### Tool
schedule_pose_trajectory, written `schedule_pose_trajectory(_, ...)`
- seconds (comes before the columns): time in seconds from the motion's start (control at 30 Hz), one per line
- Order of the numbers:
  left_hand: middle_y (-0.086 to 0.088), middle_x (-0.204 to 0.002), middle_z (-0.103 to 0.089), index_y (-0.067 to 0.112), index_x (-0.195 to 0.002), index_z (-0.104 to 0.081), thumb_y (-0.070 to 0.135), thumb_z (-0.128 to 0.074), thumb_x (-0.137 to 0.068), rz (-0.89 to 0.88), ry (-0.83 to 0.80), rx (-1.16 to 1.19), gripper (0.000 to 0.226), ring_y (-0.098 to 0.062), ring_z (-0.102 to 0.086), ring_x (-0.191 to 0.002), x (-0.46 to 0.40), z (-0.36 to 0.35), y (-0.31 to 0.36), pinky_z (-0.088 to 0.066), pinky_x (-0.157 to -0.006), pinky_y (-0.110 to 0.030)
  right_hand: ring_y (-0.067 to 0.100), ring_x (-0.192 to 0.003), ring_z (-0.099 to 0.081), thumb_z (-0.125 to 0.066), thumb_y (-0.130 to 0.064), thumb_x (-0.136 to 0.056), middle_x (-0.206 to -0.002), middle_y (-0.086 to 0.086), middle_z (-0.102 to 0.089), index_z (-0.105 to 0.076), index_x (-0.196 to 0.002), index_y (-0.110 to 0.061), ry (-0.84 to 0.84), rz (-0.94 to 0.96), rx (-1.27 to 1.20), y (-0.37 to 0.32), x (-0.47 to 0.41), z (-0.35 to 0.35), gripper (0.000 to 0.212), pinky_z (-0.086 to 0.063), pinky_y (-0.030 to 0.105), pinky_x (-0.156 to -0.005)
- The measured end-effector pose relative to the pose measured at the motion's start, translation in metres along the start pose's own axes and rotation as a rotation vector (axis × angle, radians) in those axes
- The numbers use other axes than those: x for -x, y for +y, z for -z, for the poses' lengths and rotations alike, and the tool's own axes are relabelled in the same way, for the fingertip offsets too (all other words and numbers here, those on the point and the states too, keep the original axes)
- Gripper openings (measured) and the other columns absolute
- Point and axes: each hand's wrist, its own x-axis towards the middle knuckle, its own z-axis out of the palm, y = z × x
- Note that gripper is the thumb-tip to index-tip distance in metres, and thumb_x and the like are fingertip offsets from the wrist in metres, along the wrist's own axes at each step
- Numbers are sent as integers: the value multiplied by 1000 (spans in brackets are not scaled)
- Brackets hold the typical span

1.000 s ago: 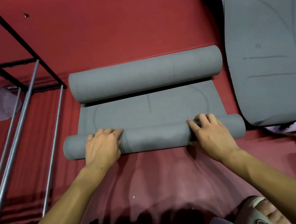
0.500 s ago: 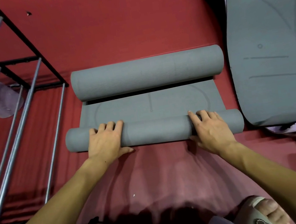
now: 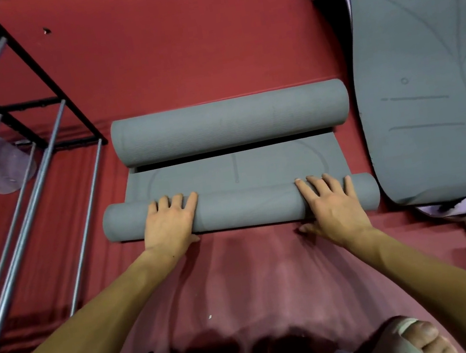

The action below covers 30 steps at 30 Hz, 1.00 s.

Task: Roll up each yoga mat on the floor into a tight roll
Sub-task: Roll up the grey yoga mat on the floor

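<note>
A grey yoga mat lies on the red floor before me, rolled from both ends. Its near roll [image 3: 248,208] is thin and lies under my hands; a short flat strip [image 3: 234,170] with printed lines joins it to a thicker far roll [image 3: 229,122]. My left hand [image 3: 170,222] presses on the near roll's left part with fingers stretched over its top. My right hand [image 3: 331,204] presses the right part the same way, thumb down at the roll's near side.
A second grey mat [image 3: 426,81] with a lilac underside lies flat at the right, close to the roll's end. A metal rack [image 3: 27,164] with black and silver bars stands at the left. My feet in slippers [image 3: 407,337] show at the bottom.
The near roll has moved away from me towards the far roll and grown slightly thicker. Both hands travelled forward with it, and the flat strip between the rolls is shorter.
</note>
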Motion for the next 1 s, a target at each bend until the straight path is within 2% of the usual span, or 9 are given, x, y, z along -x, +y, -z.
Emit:
schedule_pose_trajectory(0.1,0,-123,-65,30,-140,-49,60,-86,-64,-18,-6,34,90,-30,-61,-106,-9,7,-5,-50,-87,-42,34,-125,-53,-86,-53,-73,-142,5,-54,-38,-154,-22,24,25,43,7,-11,0,99,-40,63,-107)
schedule_pose_trajectory(0.3,8,-118,-67,41,-131,-53,75,-77,-57,-87,-169,57,85,-24,-64,-107,-20,23,-15,-48,-77,-34,29,-119,-59,-79,-66,-74,-134,0,-60,-36,-146,-23,-112,105,8,19,-24,17,94,-48,46,-98)
schedule_pose_trajectory(0.43,9,-108,-69,42,-124,-58,77,-77,-52,-126,-248,76,82,-22,-67,-103,-14,32,-17,-51,-74,-33,27,-108,-62,-80,-69,-71,-120,-1,-66,-38,-128,-22,-177,130,-39,21,-12,23,85,-50,43,-91)
schedule_pose_trajectory(0.63,11,-116,-74,51,-136,-54,82,-78,-45,-233,-392,102,99,-19,-69,-111,7,34,-13,-51,-83,-33,28,-110,-61,-74,-70,-75,-120,-1,-64,-37,-122,-24,-294,211,-59,25,16,31,75,-46,41,-86)
schedule_pose_trajectory(0.7,12,-117,-74,53,-137,-53,80,-79,-46,-254,-410,125,99,-18,-69,-112,14,31,-12,-50,-85,-32,27,-111,-60,-73,-69,-75,-122,-1,-62,-38,-124,-26,-369,216,-114,28,21,29,74,-46,40,-87)
schedule_pose_trajectory(0.77,13,-116,-74,53,-137,-53,79,-79,-45,-247,-399,140,98,-17,-69,-111,17,28,-10,-52,-86,-32,25,-112,-60,-65,-78,-76,-122,-1,-61,-43,-124,-28,-431,196,-221,28,18,31,73,-49,40,-90)
schedule_pose_trajectory(0.87,12,-113,-75,53,-136,-54,79,-79,-45,-226,-382,146,98,-17,-70,-108,22,26,-9,-54,-88,-34,25,-118,-58,-33,-96,-79,-125,-1,-61,-59,-120,-27,-388,207,-338,10,-8,36,85,-47,44,-103)
schedule_pose_trajectory(0.93,11,-114,-74,52,-137,-53,78,-80,-48,-232,-360,131,97,-17,-69,-109,24,25,-9,-52,-86,-32,33,-127,-54,-35,-80,-93,-136,6,-58,-57,-130,-23,-379,292,-281,-16,-36,40,71,-43,45,-108)
schedule_pose_trajectory(1.0,12,-115,-73,53,-139,-52,76,-80,-51,-236,-337,122,95,-16,-68,-110,26,24,-7,-49,-83,-31,41,-146,-37,-40,-56,-102,-160,14,-39,-34,-157,-18,-322,344,-252,-33,-69,43,67,-28,51,-120)
